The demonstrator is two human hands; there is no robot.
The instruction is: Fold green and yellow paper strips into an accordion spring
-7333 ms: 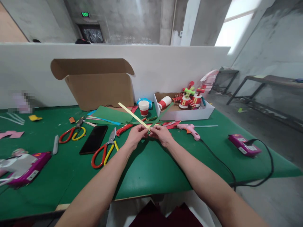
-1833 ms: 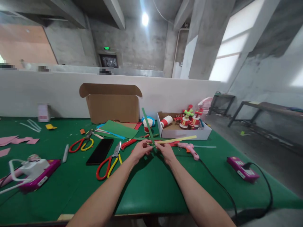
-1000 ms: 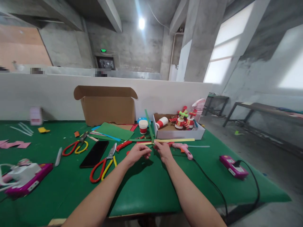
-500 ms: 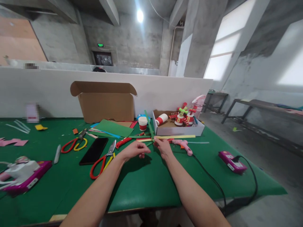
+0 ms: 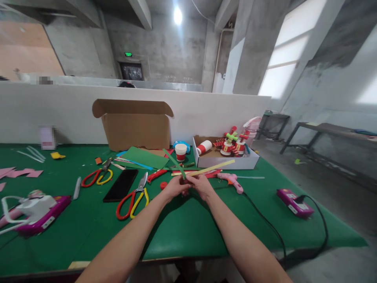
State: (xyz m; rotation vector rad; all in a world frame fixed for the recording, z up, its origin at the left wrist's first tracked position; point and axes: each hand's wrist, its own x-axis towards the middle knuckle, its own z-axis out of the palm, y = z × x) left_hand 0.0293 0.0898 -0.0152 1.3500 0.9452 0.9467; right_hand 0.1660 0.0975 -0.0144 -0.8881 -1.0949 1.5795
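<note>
Close together over the middle of the table, my left hand [image 5: 176, 187] and my right hand [image 5: 202, 186] pinch the joined ends of two paper strips. The green paper strip [image 5: 176, 162] leans up and to the left from my fingertips. Out to the right, slightly raised, points the yellow paper strip [image 5: 216, 166]. My fingers hide where the strips meet. A pink glue gun [image 5: 234, 182] lies to the right of my right hand. Left of my left hand are a small red round piece [image 5: 163, 185] and red-and-yellow-handled scissors [image 5: 137, 194].
A white box [image 5: 228, 163] with decorated paper cups stands behind my hands. Near it is an upright paper cup [image 5: 180, 152]. Green paper sheets [image 5: 144, 158], a phone [image 5: 121, 185] and smaller scissors [image 5: 98, 177] lie left. Purple power strips [image 5: 294, 203] sit at both sides, with the glue gun's cord trailing right.
My left hand has moved right and now meets my right hand at the strips. The green strip tilts further left, and the yellow strip's far end has risen. The red round piece is now uncovered.
</note>
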